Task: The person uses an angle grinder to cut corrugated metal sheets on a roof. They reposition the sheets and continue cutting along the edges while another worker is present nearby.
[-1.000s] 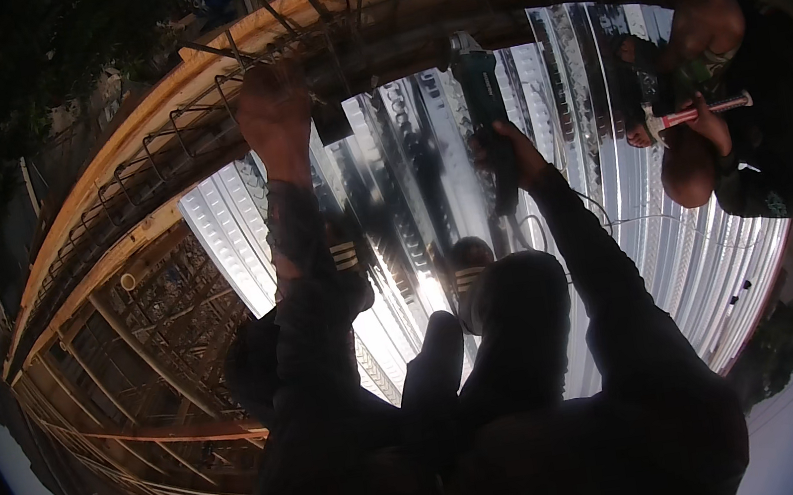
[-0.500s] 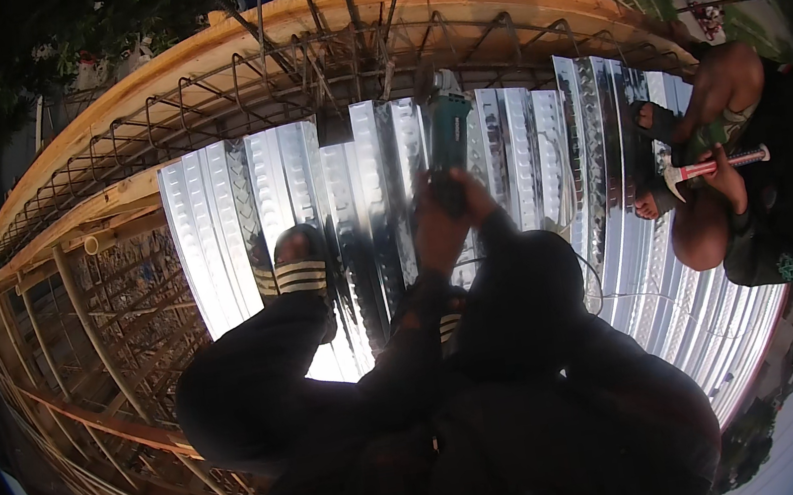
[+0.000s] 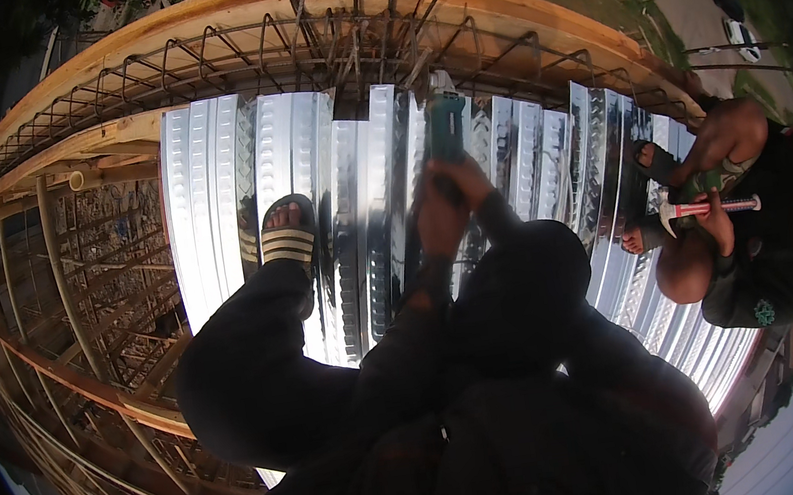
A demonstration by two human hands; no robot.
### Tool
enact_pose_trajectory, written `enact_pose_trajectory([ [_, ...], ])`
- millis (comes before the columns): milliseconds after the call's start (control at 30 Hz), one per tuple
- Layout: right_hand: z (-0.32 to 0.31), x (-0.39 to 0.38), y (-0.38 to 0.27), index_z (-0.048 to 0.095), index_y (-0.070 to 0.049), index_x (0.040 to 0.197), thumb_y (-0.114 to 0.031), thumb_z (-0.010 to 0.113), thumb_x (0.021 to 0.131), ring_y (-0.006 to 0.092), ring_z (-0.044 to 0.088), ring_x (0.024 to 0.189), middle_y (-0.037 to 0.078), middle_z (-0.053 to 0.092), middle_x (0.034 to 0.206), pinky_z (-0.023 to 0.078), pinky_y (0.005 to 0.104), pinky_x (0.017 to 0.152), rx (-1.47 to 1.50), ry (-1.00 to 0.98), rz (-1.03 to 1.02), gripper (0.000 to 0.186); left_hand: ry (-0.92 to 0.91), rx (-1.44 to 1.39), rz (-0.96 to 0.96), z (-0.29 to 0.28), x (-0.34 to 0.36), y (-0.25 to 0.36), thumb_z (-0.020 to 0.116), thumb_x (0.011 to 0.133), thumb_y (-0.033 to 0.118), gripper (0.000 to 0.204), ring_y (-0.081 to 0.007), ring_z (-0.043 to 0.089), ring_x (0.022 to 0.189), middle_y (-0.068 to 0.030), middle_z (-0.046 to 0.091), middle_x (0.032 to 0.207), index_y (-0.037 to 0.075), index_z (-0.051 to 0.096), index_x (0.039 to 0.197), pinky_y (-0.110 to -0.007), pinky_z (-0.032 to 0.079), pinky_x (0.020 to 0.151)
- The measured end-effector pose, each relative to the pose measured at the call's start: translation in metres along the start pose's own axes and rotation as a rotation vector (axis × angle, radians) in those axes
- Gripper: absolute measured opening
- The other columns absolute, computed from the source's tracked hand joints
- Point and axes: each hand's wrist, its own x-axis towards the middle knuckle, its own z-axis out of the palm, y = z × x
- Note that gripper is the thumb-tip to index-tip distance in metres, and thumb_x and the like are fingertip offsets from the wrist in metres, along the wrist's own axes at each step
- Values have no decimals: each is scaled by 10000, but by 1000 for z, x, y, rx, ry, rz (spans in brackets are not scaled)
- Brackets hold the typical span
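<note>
A teal angle grinder (image 3: 446, 128) reaches away from me over the shiny ribbed metal decking sheets (image 3: 208, 202). My left hand (image 3: 439, 220) is closed around the rear of its body. My right hand (image 3: 471, 183) grips the same dark rear end from the right side. The grinder's head lies at the far edge of the sheets, beside the rebar; its disc cannot be made out. Just left of the grinder, the sheet ends are uneven, with a dark notch between them.
A rebar cage (image 3: 221, 55) runs along the far side inside orange-brown timber formwork (image 3: 119, 76). At right a co-worker crouches, holding a red-handled claw hammer (image 3: 712, 206). My sandalled foot (image 3: 287, 234) rests on the decking. Wooden props (image 3: 58, 262) stand below at left.
The view has tilted and turned slightly, so the decking and rebar sit differently in it. Both hands stay on the grinder at the sheets' far edge. The co-worker still holds the hammer.
</note>
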Motion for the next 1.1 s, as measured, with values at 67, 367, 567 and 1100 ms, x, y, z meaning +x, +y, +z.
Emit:
enact_pose_trajectory([
  [67,-3,6,0,609,-36,1144,-163,785,837,168,665,852,56,677,959,555,322,754,-46,1,20,376,-44,25,-49,3,2,-2,729,824,336,785,-479,664,897,-283,688,967,52,349,1450,-551,541,737],
  [367,-5,14,-1,644,-29,1095,-192,792,822,161,660,829,44,678,933,543,317,750,-68,7,30,350,23,-12,68,5,8,-3,712,833,346,748,-464,675,829,-257,698,882,16,378,1415,-550,542,710],
  [567,-3,20,-1,659,-33,1071,-205,786,826,157,658,810,46,678,921,537,313,733,-92,17,30,326,19,-8,26,9,16,-9,725,821,325,762,-462,674,833,-252,698,906,34,375,1432,-548,538,724],
  [1100,-7,30,9,645,-29,1111,-198,776,841,153,658,810,45,678,925,537,313,736,-85,9,40,344,-35,-66,-30,8,23,-11,742,793,264,743,-450,624,1068,-260,640,1165,11,421,1413,-532,506,889],
])
